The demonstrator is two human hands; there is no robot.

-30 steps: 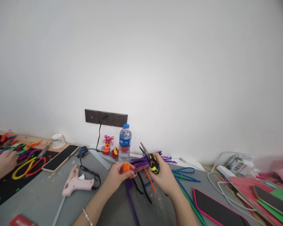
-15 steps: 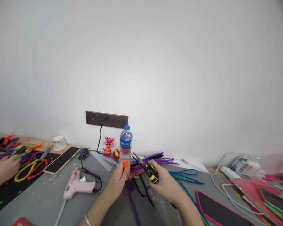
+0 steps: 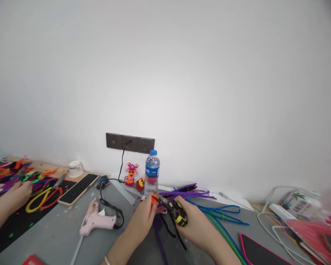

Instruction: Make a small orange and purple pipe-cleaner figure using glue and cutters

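Note:
Pinched in my left hand (image 3: 143, 216) is a small fuzzy orange piece (image 3: 155, 199), apparently of pipe cleaner. My right hand (image 3: 192, 222) is wrapped round the black and yellow handles of a pair of scissors (image 3: 179, 215). Their blades point left and reach the orange piece at my left fingertips; whether they cut into it I cannot tell. Beneath and behind my hands lie purple pipe cleaners (image 3: 198, 194) and black pipe cleaners (image 3: 181, 239). Just beyond my left hand a water bottle (image 3: 152, 167) stands upright.
At left lie a pink glue gun (image 3: 99, 222), a phone (image 3: 78, 188) and red-yellow scissors (image 3: 45, 198). A co-worker's hands (image 3: 19, 195) are at the far left. Small figures (image 3: 130, 176) stand by the wall. Blue pipe cleaners (image 3: 223, 213) and a pink-edged phone (image 3: 259, 250) are at right.
The scissors have come leftward and their blades, which were apart from the orange piece, now meet it. The whole view has shifted slightly, with things appearing farther right.

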